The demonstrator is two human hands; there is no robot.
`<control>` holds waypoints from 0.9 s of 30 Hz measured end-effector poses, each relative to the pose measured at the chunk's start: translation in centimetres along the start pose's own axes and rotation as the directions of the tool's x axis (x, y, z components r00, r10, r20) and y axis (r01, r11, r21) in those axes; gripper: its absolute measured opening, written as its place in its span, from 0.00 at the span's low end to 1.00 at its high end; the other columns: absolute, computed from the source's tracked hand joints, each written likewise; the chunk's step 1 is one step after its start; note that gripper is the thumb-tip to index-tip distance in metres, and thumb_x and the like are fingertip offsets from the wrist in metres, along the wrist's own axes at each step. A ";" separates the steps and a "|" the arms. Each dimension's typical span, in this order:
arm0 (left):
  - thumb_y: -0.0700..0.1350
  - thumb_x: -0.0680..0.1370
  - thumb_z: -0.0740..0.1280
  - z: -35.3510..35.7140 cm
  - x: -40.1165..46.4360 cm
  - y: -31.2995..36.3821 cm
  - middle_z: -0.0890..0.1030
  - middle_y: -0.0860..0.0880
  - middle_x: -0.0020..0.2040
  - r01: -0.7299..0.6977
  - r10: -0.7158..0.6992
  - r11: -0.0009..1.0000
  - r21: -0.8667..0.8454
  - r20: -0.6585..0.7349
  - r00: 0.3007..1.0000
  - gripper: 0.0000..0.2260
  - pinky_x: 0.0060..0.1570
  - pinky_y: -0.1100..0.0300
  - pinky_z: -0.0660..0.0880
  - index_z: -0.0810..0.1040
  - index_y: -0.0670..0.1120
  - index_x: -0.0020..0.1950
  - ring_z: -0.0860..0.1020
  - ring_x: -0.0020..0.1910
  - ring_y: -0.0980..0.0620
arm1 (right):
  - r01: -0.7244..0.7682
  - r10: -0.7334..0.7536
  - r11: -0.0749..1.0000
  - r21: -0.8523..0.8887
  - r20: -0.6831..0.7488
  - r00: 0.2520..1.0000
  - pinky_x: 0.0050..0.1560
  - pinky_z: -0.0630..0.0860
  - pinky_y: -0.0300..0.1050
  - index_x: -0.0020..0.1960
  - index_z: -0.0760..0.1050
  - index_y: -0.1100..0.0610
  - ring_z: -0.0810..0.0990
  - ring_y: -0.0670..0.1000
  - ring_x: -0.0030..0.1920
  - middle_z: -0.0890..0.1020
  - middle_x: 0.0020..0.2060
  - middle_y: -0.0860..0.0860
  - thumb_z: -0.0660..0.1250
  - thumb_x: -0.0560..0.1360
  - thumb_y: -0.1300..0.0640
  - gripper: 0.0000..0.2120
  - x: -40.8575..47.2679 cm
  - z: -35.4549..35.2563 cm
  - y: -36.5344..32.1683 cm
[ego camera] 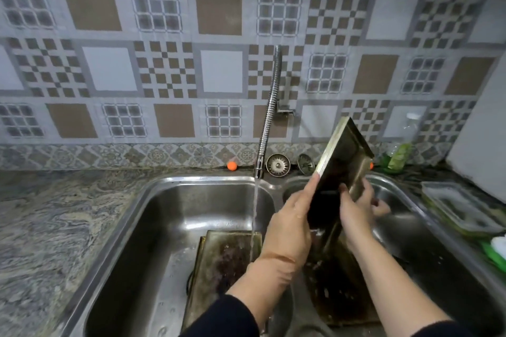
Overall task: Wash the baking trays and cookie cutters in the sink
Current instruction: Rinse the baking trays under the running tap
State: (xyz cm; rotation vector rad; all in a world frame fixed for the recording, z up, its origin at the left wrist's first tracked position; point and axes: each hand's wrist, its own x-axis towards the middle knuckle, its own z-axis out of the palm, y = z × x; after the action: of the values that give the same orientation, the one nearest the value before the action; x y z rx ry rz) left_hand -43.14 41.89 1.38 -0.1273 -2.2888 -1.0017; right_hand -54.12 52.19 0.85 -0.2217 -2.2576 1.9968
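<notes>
A dark, greasy baking tray (345,156) stands tilted on edge over the right sink basin (405,216). My left hand (291,216) grips its left edge, thumb along the rim. My right hand (356,209) holds its right side, fingers curled behind it. A second dirty tray (219,262) lies in the left basin (169,210), and water from the flexible tap (269,115) streams onto it. Another soiled tray (336,293) lies flat in the right basin under my arms. No cookie cutters are visible.
Two sink strainers (278,165) lean against the wall behind the tap. A green detergent bottle (398,156) stands at the back right. A lidded container (460,208) and green sponge (495,252) sit on the right counter. Marbled counter (46,227) extends left.
</notes>
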 end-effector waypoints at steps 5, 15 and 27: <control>0.40 0.81 0.55 3.4 -0.2 1.6 0.65 0.63 0.70 0.154 -0.138 0.950 -0.273 0.076 0.988 0.28 0.69 0.70 0.60 0.50 0.62 0.75 0.64 0.69 0.67 | -0.080 0.078 0.997 0.004 0.162 0.984 0.65 0.69 0.53 0.70 0.65 0.44 0.70 0.55 0.65 0.69 0.69 0.52 0.66 0.77 0.49 0.23 3.0 -4.2 2.4; 0.60 0.80 0.52 6.4 -4.7 -4.3 0.29 0.49 0.75 0.106 -0.629 0.690 0.716 0.521 0.577 0.36 0.71 0.40 0.34 0.34 0.48 0.77 0.29 0.73 0.49 | -0.091 0.266 0.722 -0.686 0.154 0.952 0.66 0.64 0.65 0.74 0.55 0.41 0.68 0.64 0.66 0.66 0.69 0.57 0.66 0.73 0.39 0.34 7.5 -10.0 9.9; 0.57 0.81 0.48 7.5 -5.3 -5.2 0.29 0.51 0.75 0.108 -0.616 0.663 0.741 0.458 0.641 0.31 0.70 0.41 0.33 0.33 0.48 0.76 0.29 0.73 0.52 | -0.088 0.423 0.473 -0.877 0.138 0.896 0.69 0.62 0.59 0.76 0.53 0.46 0.62 0.64 0.70 0.60 0.73 0.57 0.69 0.71 0.43 0.39 8.5 -5.9 17.6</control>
State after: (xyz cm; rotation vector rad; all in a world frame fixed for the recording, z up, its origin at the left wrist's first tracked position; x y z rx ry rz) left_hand -44.41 44.21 -8.88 0.4050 -3.3483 -0.2233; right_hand -60.87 61.65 -15.94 -0.3345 -3.4708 0.7701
